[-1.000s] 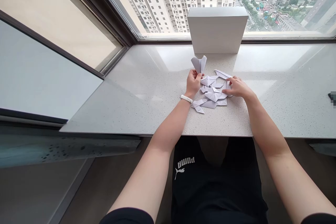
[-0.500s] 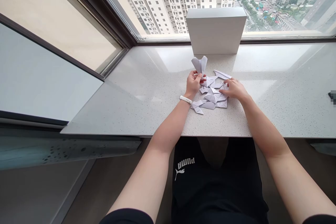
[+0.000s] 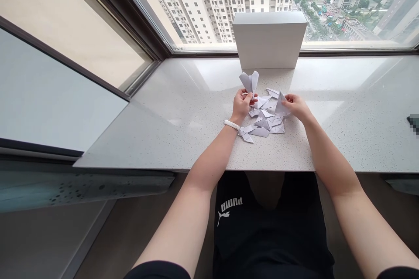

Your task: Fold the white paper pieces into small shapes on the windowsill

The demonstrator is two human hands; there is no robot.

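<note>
My left hand point(image 3: 242, 103) is closed on a folded white paper piece point(image 3: 250, 82) that looks like a paper plane, its two rounded flaps pointing away from me. Between the thumb and fingers of my right hand point(image 3: 295, 105) is a pointed white folded paper point(image 3: 280, 103), tip upward, lifted at the right side of the pile. Several other white folded papers point(image 3: 264, 119) lie overlapping on the counter between and below my hands. The lower part of the left paper is hidden by my fingers.
A white box point(image 3: 269, 43) stands upright behind the papers, against the window. The speckled white counter point(image 3: 170, 122) spreads to both sides, its front edge near my lap. A dark blurred object point(image 3: 413, 123) sits at the far right.
My right hand has picked a pointed folded paper up from the right of the pile and tilted it upright. My left hand keeps its paper in almost the same spot.
</note>
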